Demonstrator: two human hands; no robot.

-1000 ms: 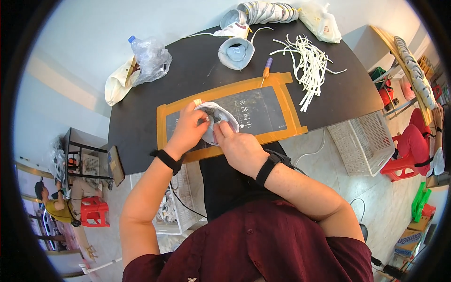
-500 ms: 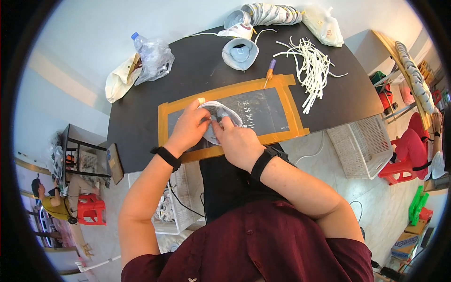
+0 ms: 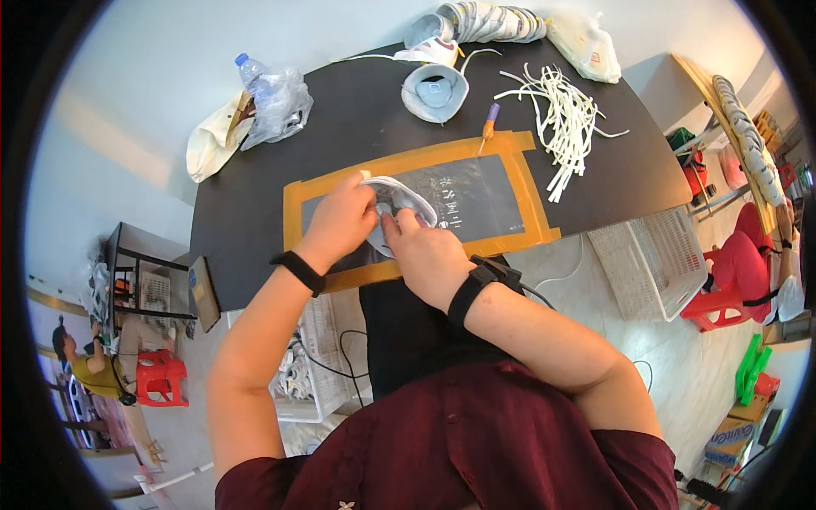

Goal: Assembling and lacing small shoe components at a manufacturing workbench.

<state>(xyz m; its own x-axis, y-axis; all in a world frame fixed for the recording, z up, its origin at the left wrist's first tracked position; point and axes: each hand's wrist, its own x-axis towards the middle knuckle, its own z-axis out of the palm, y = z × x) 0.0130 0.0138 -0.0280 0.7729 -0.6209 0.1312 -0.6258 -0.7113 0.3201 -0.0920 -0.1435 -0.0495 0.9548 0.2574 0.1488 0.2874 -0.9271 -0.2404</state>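
Observation:
A grey-and-white shoe upper [image 3: 416,202] is held over the dark taped-down mat [image 3: 484,200], its padded opening facing me. My left hand [image 3: 342,217] is closed on its left rim. At the near side, my right hand [image 3: 429,262] grips it with thumb and fingertips bent into the opening; what the fingertips pinch inside is hidden. Beyond the mat stands another shoe upper [image 3: 435,106] with a pale lining and loose lace ends beside it. An awl-like tool [image 3: 489,126] with an orange-and-purple handle lies at the mat's far edge.
White laces [image 3: 565,127] lie heaped on the right of the black table [image 3: 365,110]. A row of shoe uppers [image 3: 493,24] and a white plastic bag [image 3: 586,47] stand at the back. Far left are a bottle in clear plastic [image 3: 279,102] and a cream bag [image 3: 217,140]. White crates [image 3: 654,268] flank me below.
Both hands stay on the shoe upper, with the fingers shifted slightly at its opening. The left hand's fingers are drawn back a little from the right fingertips.

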